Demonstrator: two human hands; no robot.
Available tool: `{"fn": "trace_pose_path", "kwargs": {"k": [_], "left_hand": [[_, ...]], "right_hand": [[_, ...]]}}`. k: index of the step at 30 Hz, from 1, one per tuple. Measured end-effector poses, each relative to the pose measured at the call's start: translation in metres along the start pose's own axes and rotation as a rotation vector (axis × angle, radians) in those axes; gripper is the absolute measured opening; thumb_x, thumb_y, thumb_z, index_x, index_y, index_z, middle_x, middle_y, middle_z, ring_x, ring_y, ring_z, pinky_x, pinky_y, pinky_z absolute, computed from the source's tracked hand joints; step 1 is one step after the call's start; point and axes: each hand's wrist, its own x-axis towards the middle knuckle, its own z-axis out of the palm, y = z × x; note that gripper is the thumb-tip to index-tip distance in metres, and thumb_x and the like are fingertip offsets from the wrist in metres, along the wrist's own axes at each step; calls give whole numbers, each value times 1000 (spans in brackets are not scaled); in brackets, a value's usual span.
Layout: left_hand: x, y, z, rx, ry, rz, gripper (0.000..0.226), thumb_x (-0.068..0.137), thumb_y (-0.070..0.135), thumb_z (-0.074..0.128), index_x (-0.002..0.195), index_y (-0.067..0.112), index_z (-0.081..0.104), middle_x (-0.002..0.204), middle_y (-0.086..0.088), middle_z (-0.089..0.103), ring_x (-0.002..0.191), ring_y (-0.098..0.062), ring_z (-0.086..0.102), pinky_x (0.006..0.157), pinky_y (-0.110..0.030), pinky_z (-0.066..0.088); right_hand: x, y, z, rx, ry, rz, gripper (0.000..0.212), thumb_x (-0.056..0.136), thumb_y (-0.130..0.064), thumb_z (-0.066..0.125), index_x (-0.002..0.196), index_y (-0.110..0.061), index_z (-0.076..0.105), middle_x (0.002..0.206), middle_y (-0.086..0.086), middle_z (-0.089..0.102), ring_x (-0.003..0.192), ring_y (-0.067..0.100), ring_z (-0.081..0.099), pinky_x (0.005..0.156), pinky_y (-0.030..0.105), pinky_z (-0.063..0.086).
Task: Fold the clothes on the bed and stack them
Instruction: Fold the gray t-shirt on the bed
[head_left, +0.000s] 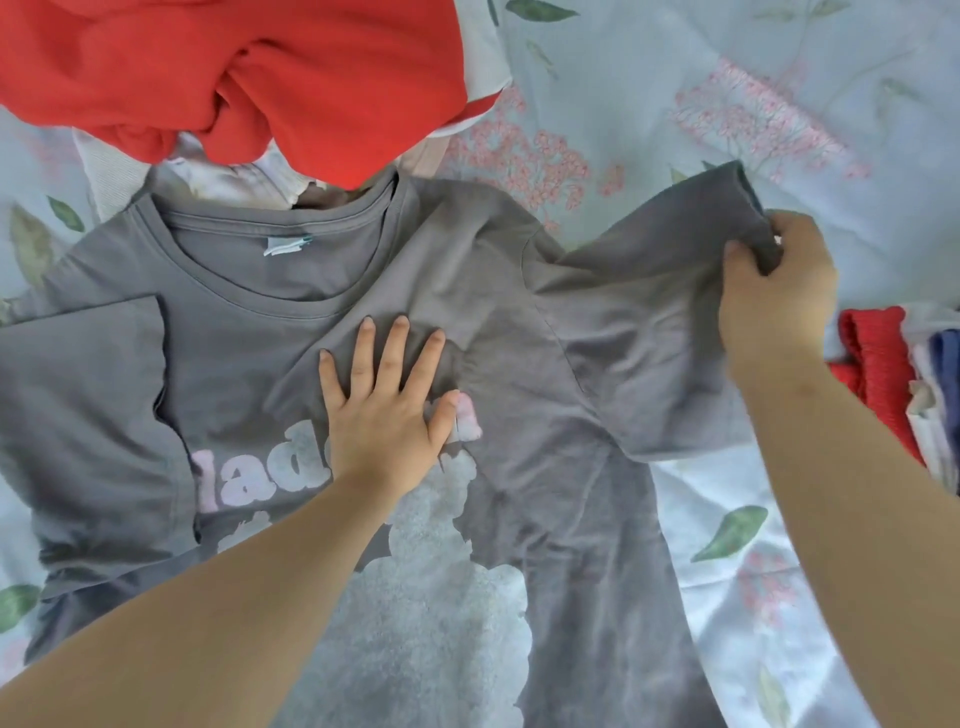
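Left hand (387, 410) flat, fingers spread, on the grey T-shirt (249, 332) — right hand (776, 291) pinches its sleeve (670, 244).

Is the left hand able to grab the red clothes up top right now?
Probably yes. The left hand lies flat on the grey T-shirt, holding nothing, and only flat shirt lies between it and the red garment. It would have to let go of the shirt, though.
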Motion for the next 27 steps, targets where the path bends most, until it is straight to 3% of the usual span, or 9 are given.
{"fn": "trace_pose_path", "kwargs": {"k": [2, 6, 8, 10, 13, 16, 19, 23, 27], "left_hand": [[0, 0, 0, 8, -3, 7, 59, 92, 54, 24, 141, 28, 41, 150, -8, 38, 140, -34, 26, 108, -65, 16], [0, -1, 2, 0, 12, 9, 58, 91, 55, 26, 141, 29, 41, 149, -8, 39, 140, -34, 26, 107, -65, 17], [1, 0, 1, -20, 51, 9, 57, 91, 55, 27, 140, 29, 40, 147, -9, 40, 139, -34, 27, 106, -66, 17], [5, 5, -5, -54, 123, 16, 51, 93, 50, 30, 138, 29, 41, 143, -9, 45, 135, -33, 33, 103, -67, 22], [31, 25, -21, -191, 303, 52, 36, 92, 38, 40, 126, 27, 48, 125, -10, 55, 118, -26, 41, 91, -52, 39], [71, 51, -40, -349, 349, 159, 32, 88, 22, 43, 115, 20, 61, 101, -13, 58, 90, -30, 51, 69, -38, 45], [112, 74, -59, -394, 189, 210, 37, 92, 19, 35, 115, 15, 64, 95, -13, 59, 79, -33, 58, 56, -34, 43], [157, 94, -59, -257, -175, 181, 39, 100, 22, 34, 138, 28, 39, 101, -1, 60, 91, -24, 54, 66, -34, 41], [180, 96, -64, -141, -354, 275, 24, 96, 24, 44, 118, 27, 53, 119, 0, 59, 105, -25, 54, 78, -33, 41]], "right_hand": [[12, 20, 5, 18, -34, 142, 34, 90, -29, 55, 123, -18, 51, 85, -3, 54, 83, 18, 50, 79, 29, 42], [-2, 59, 9, -44, -225, 402, 36, 72, -48, 70, 80, -19, 50, 68, 2, 47, 60, 22, 47, 61, 33, 39], [-10, 70, 8, -118, -290, 410, 40, 70, -45, 72, 79, -11, 53, 69, 4, 55, 68, 28, 56, 65, 37, 46], [-12, 70, 8, -188, -345, 392, 33, 80, -36, 67, 69, -11, 50, 70, 5, 57, 76, 31, 58, 74, 42, 50], [-10, 64, 2, -166, -217, 282, 32, 91, -29, 56, 68, -14, 40, 68, 3, 46, 76, 27, 47, 69, 36, 37], [-10, 64, -13, -132, 21, 219, 19, 94, -29, 52, 89, -11, 47, 81, 6, 50, 81, 25, 47, 70, 34, 34], [-13, 71, -14, -126, -23, 232, 23, 93, -29, 54, 103, -8, 52, 89, 5, 53, 86, 27, 51, 73, 34, 38], [-12, 84, -9, -47, -215, 352, 37, 88, -31, 62, 116, -8, 52, 101, 2, 54, 96, 24, 52, 87, 38, 43], [-8, 93, -8, -58, -227, 305, 26, 88, -27, 61, 105, -8, 57, 96, 4, 57, 100, 30, 55, 89, 43, 45]]}}
